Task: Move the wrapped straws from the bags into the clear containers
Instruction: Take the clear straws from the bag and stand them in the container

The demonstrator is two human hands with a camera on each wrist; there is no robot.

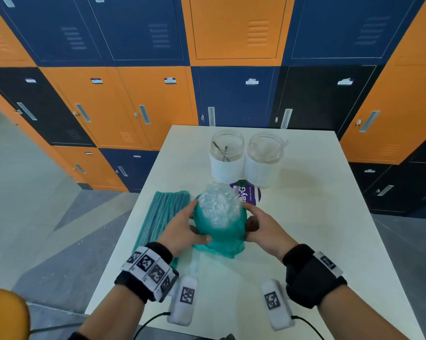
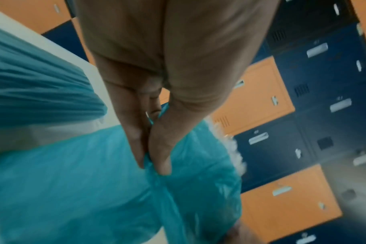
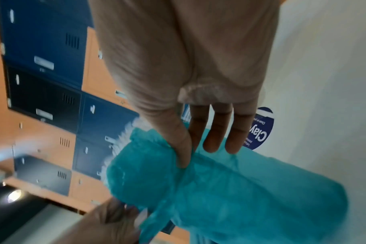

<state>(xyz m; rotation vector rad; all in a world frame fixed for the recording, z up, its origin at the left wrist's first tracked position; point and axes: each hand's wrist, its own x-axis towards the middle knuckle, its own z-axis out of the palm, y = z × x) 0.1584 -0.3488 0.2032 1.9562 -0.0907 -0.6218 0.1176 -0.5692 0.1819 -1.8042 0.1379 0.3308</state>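
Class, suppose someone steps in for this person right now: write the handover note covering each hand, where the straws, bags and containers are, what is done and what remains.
Left hand: pinches the teal bag on its left side.
Right hand: pinches the same bag on its right side.
The bag is upright near the table centre, mouth open, wrapped straws bunched and sticking out of the top.
A second teal bag lies flat at the left edge.
Two clear containers stand side by side at the far end, each holding only a few items.
Done: bag opened.
Left: move the straws into the containers.
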